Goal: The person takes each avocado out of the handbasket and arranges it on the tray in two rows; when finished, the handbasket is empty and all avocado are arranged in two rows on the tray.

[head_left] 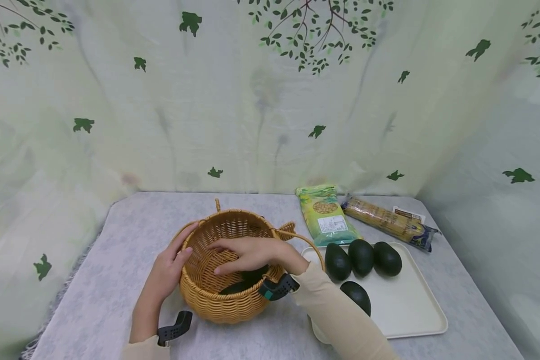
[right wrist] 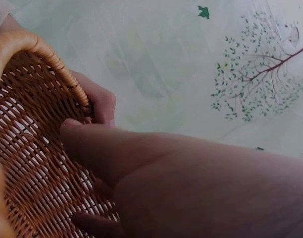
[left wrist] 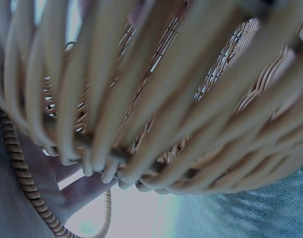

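A round wicker basket [head_left: 225,311] stands on the table, left of the tray. My left hand [head_left: 167,272] grips its left rim, with the thumb at the edge; in the right wrist view the left-hand fingers [right wrist: 101,99] curl over that rim. My right hand [head_left: 252,252] reaches over the right rim into the basket, thumb and fingers spread, with nothing seen between them. Below it, two dark avocados [head_left: 237,287] lie inside, partly hidden by the hand and rim. The left wrist view is mostly filled by the basket's woven wall [left wrist: 156,99].
A white tray [head_left: 405,305] at the right bears several dark avocados [head_left: 361,257], one partly behind my right sleeve. Behind it lie a green-yellow bag [head_left: 326,215] and a long clear packet [head_left: 387,220]. The basket's handle [head_left: 312,245] hangs over the tray's left edge.
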{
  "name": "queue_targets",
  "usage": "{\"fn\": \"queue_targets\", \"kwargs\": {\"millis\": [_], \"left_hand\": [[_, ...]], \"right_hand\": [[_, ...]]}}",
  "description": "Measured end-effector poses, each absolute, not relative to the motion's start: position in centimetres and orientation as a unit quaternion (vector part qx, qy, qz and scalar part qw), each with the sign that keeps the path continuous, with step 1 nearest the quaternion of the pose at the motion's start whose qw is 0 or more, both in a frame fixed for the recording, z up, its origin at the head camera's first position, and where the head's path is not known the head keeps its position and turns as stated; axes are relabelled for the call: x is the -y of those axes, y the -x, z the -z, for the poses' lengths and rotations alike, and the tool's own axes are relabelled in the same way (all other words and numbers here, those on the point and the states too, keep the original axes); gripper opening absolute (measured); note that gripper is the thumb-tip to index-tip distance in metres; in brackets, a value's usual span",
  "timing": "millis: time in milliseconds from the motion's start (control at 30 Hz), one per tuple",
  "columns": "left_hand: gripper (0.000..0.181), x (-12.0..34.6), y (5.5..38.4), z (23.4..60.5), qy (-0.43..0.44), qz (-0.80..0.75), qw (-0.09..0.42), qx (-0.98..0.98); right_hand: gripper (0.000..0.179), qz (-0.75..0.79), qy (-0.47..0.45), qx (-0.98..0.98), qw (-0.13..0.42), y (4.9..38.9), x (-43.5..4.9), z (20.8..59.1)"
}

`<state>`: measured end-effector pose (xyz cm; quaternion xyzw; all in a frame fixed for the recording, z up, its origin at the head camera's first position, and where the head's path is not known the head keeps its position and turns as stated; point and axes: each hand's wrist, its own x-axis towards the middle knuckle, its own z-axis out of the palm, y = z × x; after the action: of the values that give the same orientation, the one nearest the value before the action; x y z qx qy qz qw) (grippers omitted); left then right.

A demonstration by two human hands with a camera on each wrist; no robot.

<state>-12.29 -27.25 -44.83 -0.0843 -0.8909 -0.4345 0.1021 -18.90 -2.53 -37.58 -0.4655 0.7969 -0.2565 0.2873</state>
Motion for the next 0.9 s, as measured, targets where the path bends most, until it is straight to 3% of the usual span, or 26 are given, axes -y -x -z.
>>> {"fn": "queue_targets", "kwargs": {"millis": [667, 900], "left_hand": [[0.053, 27.16, 12.23, 44.9, 0.081, 0.431, 0.104, 0.892], [0.053, 27.2, 12.24, 44.9, 0.079, 0.435, 0.098, 0.892]], "right_hand": [[0.065, 0.258, 0.464, -0.798, 0.286, 18.93, 2.48, 37.65], [0.06, 0.25, 0.495, -0.792, 0.258, 19.42, 2.57, 37.83]]}}
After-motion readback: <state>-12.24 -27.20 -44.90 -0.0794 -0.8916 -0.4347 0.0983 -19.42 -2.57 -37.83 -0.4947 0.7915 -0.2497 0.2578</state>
